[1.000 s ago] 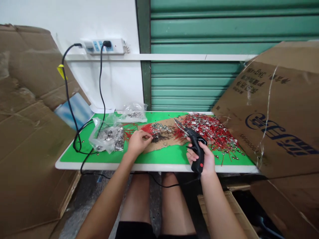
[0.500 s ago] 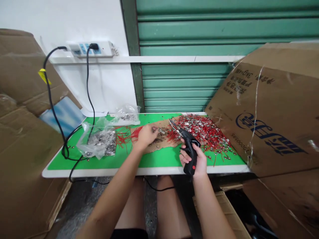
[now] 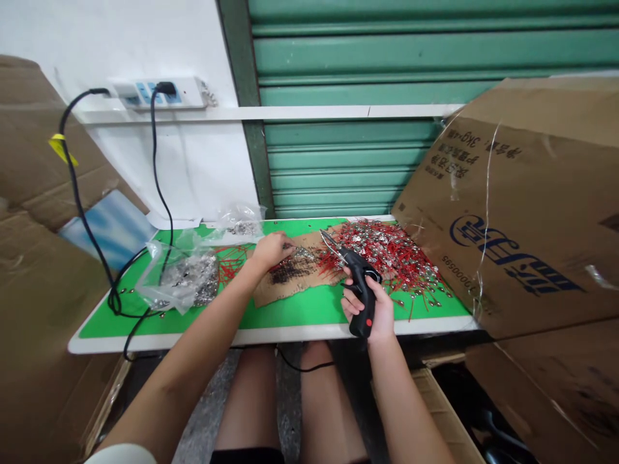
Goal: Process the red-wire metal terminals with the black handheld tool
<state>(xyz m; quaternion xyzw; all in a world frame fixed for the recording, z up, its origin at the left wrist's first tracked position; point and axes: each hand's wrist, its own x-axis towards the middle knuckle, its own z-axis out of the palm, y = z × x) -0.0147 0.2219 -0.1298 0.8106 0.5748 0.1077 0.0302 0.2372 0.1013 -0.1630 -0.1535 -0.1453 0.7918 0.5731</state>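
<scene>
My right hand grips a black soldering gun, its metal tip pointing up and left above the cardboard. With fingers pinched together, my left hand is low over the left part of the cardboard piece; what it pinches is too small to make out. Small metal pieces lie in rows on this cardboard, beside a dark scorched patch. Right of the gun tip spreads a large heap of red wires with metal ends. More red wires lie left of my left hand.
A clear plastic bag of small metal parts lies on the green tabletop, with a smaller bag behind it. Black cables run from the power strip down to the table's left side. Large cardboard boxes flank the table.
My left hand has moved a little left and away from me, uncovering the scorched patch. Red wires seen beside it on the cardboard no longer show. The soldering gun stays nearly in place.
</scene>
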